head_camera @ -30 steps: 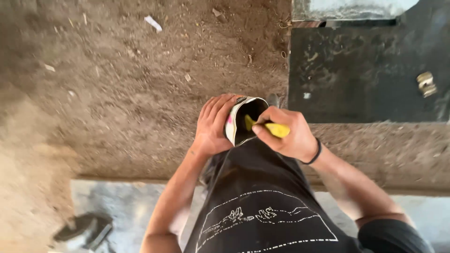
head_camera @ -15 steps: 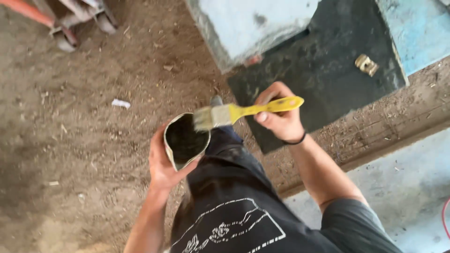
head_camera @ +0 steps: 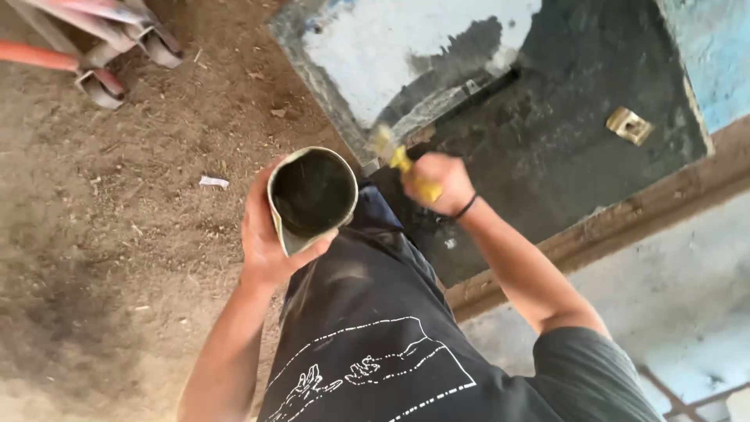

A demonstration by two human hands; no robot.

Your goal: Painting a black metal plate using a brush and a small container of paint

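Brush (head_camera: 394, 156) in your right hand (head_camera: 441, 181): your fingers are clamped round its yellow handle, and the bristle end, blurred, lies against the light blue panel (head_camera: 406, 47) at the line where bare blue meets black paint. A dark band (head_camera: 467, 206) sits on that wrist. Your left hand (head_camera: 266, 234) grips a can (head_camera: 312, 195) from below and behind, fingers wrapped tight on its wall, thumb across the near side; it is held up in front of your chest, just left of the brush hand, mouth tilted up at you, with its inside black.

Right of the brush the panel is coated black (head_camera: 562, 133), and a small brass fitting (head_camera: 629, 125) sits on that black part toward its right edge. A strip of bare wood (head_camera: 625, 215) runs along the panel's lower edge, with pale wall (head_camera: 680, 289) below it. To your left is dirt floor (head_camera: 117, 234) with a scrap of white litter (head_camera: 212, 182) lying on it, well apart from the can. Orange and grey metal tubes (head_camera: 101, 47) lie at the floor's top left corner. Your black shirt (head_camera: 375, 344) with white line art fills the bottom middle.
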